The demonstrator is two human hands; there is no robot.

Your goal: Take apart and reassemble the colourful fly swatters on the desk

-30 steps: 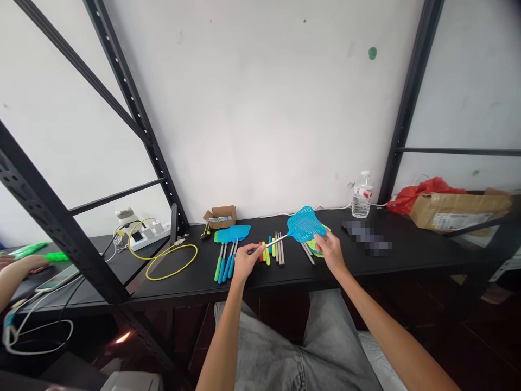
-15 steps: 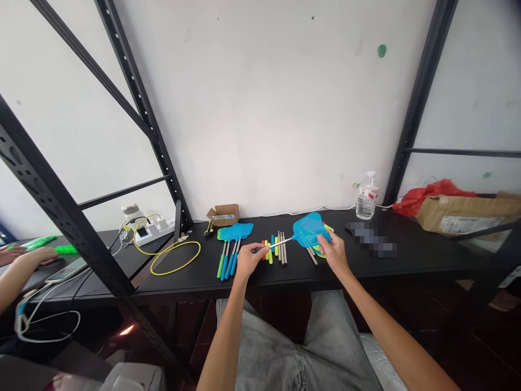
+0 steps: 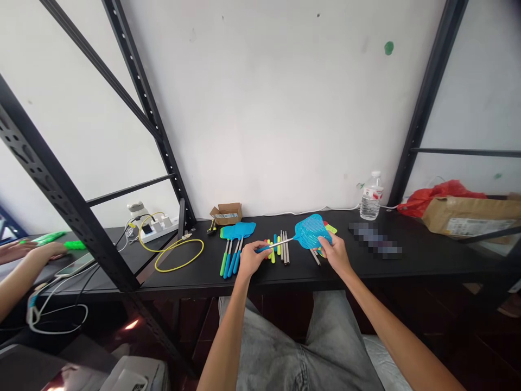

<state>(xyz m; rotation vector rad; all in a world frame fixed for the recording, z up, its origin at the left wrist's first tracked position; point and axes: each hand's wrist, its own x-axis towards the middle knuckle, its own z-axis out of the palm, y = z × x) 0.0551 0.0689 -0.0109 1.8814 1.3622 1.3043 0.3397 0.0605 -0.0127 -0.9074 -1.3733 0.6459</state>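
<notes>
A blue fly swatter is held up over the table, its perforated head tilted to the right and its thin metal rod running left. My left hand is closed on the blue grip end of the rod. The lower right corner of the head is pinched by my right hand. Beneath the swatter lie loose metal rods and several coloured grips. A yellow-green swatter head lies partly hidden behind the blue one. Left of my left hand, several fly swatters with blue and green grips lie side by side.
A small open cardboard box and a looped yellow cable are at the left. A water bottle stands by the wall. Farther right are a blurred item and a large carton. Another person's hand is at far left.
The view has shifted slightly, moving everything a little to the right. Both hands keep their hold on the swatter; more of its blue grip shows beside my left fingers.
</notes>
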